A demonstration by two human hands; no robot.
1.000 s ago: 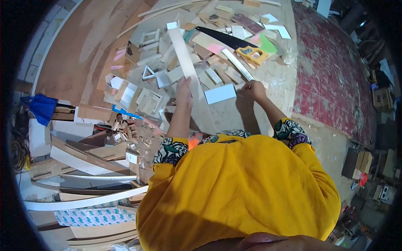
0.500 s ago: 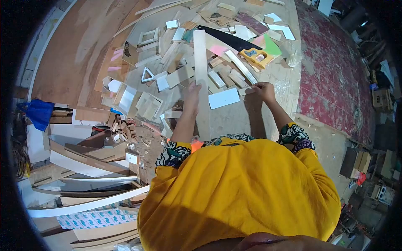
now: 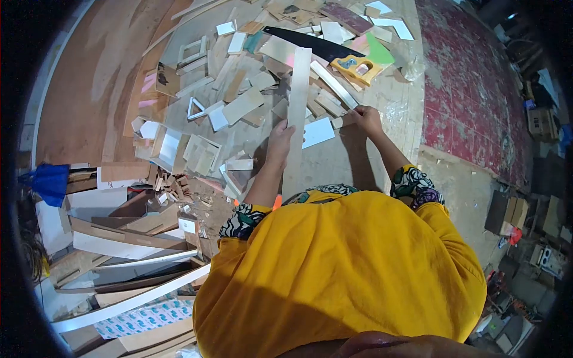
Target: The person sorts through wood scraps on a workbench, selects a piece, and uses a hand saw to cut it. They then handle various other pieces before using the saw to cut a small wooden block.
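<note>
My left hand point(image 3: 279, 142) is closed on the left edge of a long pale wooden board point(image 3: 298, 113), which stretches away from my body. Farther right, my right hand point(image 3: 366, 118) is pinched at the near end of a narrow white-faced strip point(image 3: 335, 85). Between my hands lies a white rectangular piece point(image 3: 318, 132). Beyond them a handsaw with a black blade and yellow handle point(image 3: 357, 68) rests on the wood scraps.
Small offcuts and a white triangle frame point(image 3: 196, 108) cover the worktable's left part. Curved boards point(image 3: 128, 237) are stacked at the lower left, near a blue bag point(image 3: 49, 184). A red worn panel point(image 3: 465, 89) lies at the right.
The far end of the long board has swung right relative to the strip. My right hand remains at the strip's near end. The whole scene has shifted slightly left and up in view.
</note>
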